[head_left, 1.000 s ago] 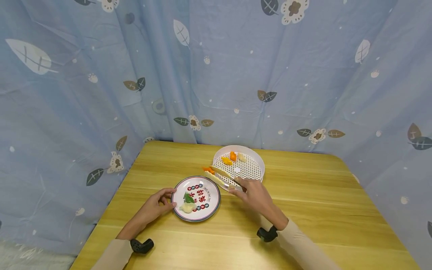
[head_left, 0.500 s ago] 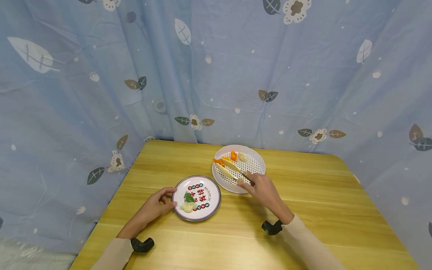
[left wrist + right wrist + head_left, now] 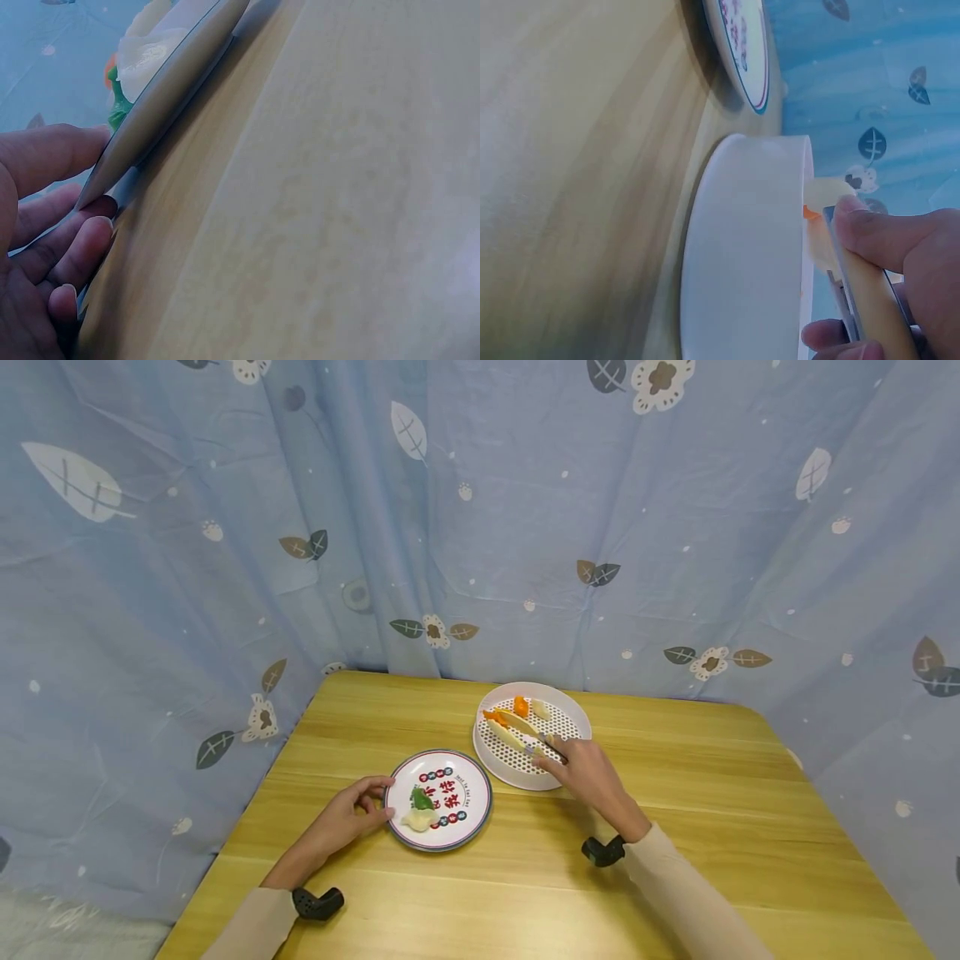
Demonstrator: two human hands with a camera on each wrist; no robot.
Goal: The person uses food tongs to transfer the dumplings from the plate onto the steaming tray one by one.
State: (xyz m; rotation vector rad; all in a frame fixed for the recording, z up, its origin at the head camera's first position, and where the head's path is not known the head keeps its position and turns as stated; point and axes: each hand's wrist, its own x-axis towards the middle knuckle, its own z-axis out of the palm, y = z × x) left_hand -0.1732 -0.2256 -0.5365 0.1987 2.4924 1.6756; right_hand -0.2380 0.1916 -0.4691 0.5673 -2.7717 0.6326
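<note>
My left hand [image 3: 352, 810] pinches the left rim of a white plate [image 3: 476, 815] with red lettering, thumb above and fingers below in the left wrist view. On the plate lie a green piece [image 3: 422, 798] and a pale dumpling-shaped piece [image 3: 419, 820]. My right hand [image 3: 592, 781] grips tongs [image 3: 507, 737] with broad cream tips, which reach over a round white tray [image 3: 517, 779] with a perforated bottom. An orange piece [image 3: 491, 716] shows at the tongs' tips, within the tray's left side. Further back in the tray sit another orange piece [image 3: 521, 706] and a pale piece [image 3: 540, 710].
The tray stands behind and right of the plate, their rims close together. Both are on a wooden table [image 3: 675, 793]. A blue patterned curtain [image 3: 525, 527] hangs along the table's back and sides.
My right hand has moved right and away from me, carrying the tongs and the orange piece from the tray's front-left rim to inside the tray. The left hand stays at the plate.
</note>
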